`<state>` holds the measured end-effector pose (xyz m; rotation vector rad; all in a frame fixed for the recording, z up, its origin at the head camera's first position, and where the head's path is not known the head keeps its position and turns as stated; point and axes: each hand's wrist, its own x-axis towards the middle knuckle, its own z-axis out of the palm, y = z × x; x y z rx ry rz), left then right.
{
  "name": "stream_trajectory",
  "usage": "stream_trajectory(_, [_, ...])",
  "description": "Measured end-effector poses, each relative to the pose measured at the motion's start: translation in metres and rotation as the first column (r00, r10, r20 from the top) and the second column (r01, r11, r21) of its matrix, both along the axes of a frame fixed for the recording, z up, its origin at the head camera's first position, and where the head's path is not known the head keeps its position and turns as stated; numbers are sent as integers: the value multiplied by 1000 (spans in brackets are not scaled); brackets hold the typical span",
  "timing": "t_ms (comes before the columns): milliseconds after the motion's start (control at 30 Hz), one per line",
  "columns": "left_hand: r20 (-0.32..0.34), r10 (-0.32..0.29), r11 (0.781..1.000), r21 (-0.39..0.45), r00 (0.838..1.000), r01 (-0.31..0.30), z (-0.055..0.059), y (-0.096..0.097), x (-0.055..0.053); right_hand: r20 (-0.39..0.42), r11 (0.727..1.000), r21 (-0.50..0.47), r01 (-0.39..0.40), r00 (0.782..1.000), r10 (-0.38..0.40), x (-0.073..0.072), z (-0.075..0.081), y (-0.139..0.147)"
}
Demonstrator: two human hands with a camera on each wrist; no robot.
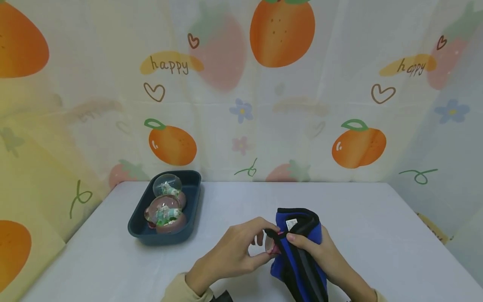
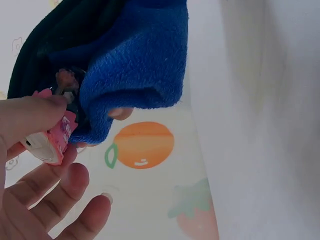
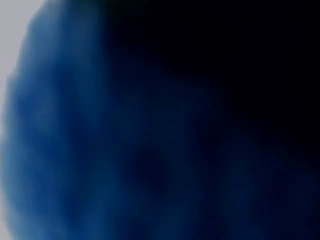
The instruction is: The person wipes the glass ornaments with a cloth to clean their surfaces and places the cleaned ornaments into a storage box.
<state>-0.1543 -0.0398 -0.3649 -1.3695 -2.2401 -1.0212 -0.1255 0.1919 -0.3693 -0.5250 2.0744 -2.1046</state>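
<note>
In the head view, my left hand (image 1: pixel 234 251) pinches a small snow globe (image 2: pixel 60 135) by its pink base with a whitish underside. Its upper part sits inside the mouth of a blue and black striped cloth piece (image 1: pixel 299 251), fuzzy and blue in the left wrist view. I cannot tell whether the cloth is a hat or a pouch. From the right side my right hand (image 1: pixel 330 256) grips the cloth, thumb across its front near a white label; its other fingers are mostly hidden behind. Dark, blurred blue cloth (image 3: pixel 50 125) fills most of the right wrist view.
At the left of the white table (image 1: pixel 234 201) stands a dark blue tray (image 1: pixel 133 226) holding snow globes (image 1: pixel 166 214) with pinkish bases, one with a clear dome. Behind the table hangs a curtain (image 1: pixel 219 138) printed with fruit.
</note>
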Motion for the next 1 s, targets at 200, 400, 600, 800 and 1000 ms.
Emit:
stream_trajectory(200, [46,-20,999,-25,999,21,-4,-1,-4,-77,993,64,95,993,-90,3,1,-4])
stream_trajectory(400, [186,-49,995,-74,981,64,-7,-5,-8,-197,973,119,200,965,-174,5,-2,-9])
stream_trajectory(600, [180,-80,995,-45,980,89,-4,-5,-8,-148,968,111,225,967,-208,5,-1,-10])
stream_trajectory(800, [33,-57,997,-47,998,59,1,-4,-3,-2,996,29,89,996,-89,2,0,-3])
stream_trajectory(1000, [-43,-47,999,-28,998,46,2,-4,-2,-15,999,11,48,999,-47,0,-1,-1])
